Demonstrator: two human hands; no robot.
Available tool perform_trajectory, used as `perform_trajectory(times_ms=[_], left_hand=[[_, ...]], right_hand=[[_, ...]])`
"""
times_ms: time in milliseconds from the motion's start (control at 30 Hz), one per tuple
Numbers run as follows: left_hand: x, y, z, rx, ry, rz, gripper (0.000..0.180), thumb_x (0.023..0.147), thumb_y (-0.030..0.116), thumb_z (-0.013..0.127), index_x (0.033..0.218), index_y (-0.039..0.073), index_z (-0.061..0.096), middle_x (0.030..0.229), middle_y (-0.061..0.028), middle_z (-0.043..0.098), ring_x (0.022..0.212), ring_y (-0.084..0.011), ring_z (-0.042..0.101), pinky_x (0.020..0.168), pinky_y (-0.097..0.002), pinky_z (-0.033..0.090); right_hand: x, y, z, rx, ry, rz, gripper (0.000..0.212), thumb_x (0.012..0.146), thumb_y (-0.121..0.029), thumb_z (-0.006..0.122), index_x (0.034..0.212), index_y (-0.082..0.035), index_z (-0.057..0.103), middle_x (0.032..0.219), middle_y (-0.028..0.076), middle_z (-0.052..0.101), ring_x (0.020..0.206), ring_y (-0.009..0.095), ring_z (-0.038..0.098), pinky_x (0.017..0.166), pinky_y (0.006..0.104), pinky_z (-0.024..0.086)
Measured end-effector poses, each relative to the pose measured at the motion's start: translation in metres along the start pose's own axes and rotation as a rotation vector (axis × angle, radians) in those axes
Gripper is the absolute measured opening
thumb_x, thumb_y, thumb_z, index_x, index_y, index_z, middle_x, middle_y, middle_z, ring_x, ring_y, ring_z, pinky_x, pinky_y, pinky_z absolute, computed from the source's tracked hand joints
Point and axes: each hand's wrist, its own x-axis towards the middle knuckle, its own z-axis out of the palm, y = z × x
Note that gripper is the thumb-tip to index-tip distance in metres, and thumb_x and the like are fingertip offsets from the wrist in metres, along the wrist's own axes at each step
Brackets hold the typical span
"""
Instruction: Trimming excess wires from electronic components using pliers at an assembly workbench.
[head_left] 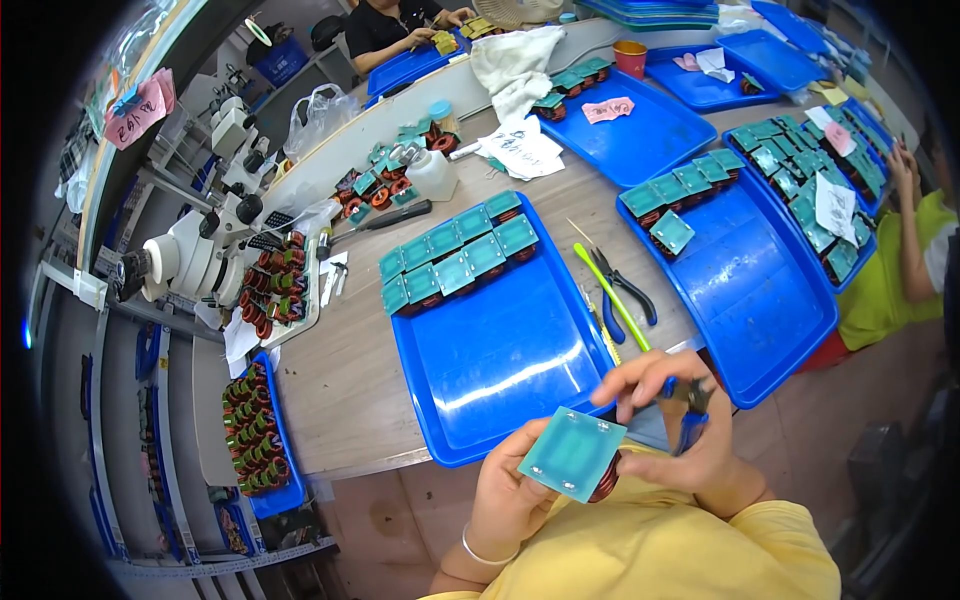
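My left hand (508, 488) holds a coil part with a square teal plate (572, 454) on top and copper winding under it, close to my chest. My right hand (672, 420) grips a small tool with blue handles (690, 418), its tip pointed toward the plate's right edge. Just beyond my hands lies a blue tray (500, 350) with two rows of similar teal-topped parts (455, 258) at its far end.
Pliers (625, 290) and a green stick (610, 297) lie between that tray and a second blue tray (760, 290) on the right. More trays of parts fill the far side. A microscope (200, 250) stands left. Other people sit far across and at right.
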Motion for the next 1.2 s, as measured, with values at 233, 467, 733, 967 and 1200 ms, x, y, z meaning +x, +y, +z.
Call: perform_trajectory(times_ms=[233,467,733,967,1200], left_hand=[[0.003,0.001,0.001,-0.098,-0.159,-0.098,0.061,0.081,0.032,0.064,0.122,-0.005,0.039,0.118,-0.0149,0.051,0.109,-0.0236,0.053,0.091,-0.0362,0.045],[-0.001,-0.005,-0.001,-0.023,-0.055,-0.075,0.056,0.079,0.027,0.068,0.117,-0.004,0.043,0.113,-0.0127,0.053,0.102,-0.0195,0.055,0.086,-0.0308,0.046],[0.003,-0.007,0.003,0.217,0.110,0.292,0.031,0.077,0.010,0.067,0.099,0.000,0.048,0.096,-0.0169,0.060,0.080,-0.0223,0.062,0.066,-0.0287,0.051],[0.012,-0.002,0.013,0.124,0.152,0.113,0.052,0.080,0.033,0.062,0.116,0.003,0.040,0.107,-0.0300,0.054,0.081,-0.0313,0.060,0.061,-0.0295,0.049],[0.010,-0.001,0.006,0.174,0.161,0.134,0.054,0.080,0.039,0.059,0.117,0.006,0.038,0.102,-0.0291,0.055,0.076,-0.0306,0.061,0.059,-0.0304,0.049]], right_hand=[[0.007,-0.009,0.003,0.160,-0.022,0.239,0.042,0.067,-0.013,0.073,0.097,-0.005,0.045,0.106,0.027,0.056,0.081,0.014,0.053,0.078,0.0278,0.044],[0.005,-0.004,0.002,0.236,-0.048,0.220,0.037,0.068,-0.010,0.067,0.097,-0.003,0.046,0.102,0.027,0.057,0.086,0.020,0.057,0.075,0.0295,0.045],[0.010,0.008,-0.016,-0.216,0.173,0.208,0.022,0.074,-0.014,0.059,0.089,-0.001,0.050,0.082,0.008,0.056,0.072,0.014,0.052,0.068,0.0261,0.043],[0.041,0.078,-0.059,-0.979,0.323,0.313,0.017,0.075,-0.008,0.061,0.087,0.003,0.054,0.080,0.019,0.057,0.074,0.031,0.059,0.065,0.0354,0.045],[0.058,0.112,-0.053,-1.369,0.168,0.295,0.030,0.067,-0.007,0.066,0.094,0.001,0.054,0.088,0.019,0.057,0.083,0.036,0.057,0.072,0.0420,0.046]])
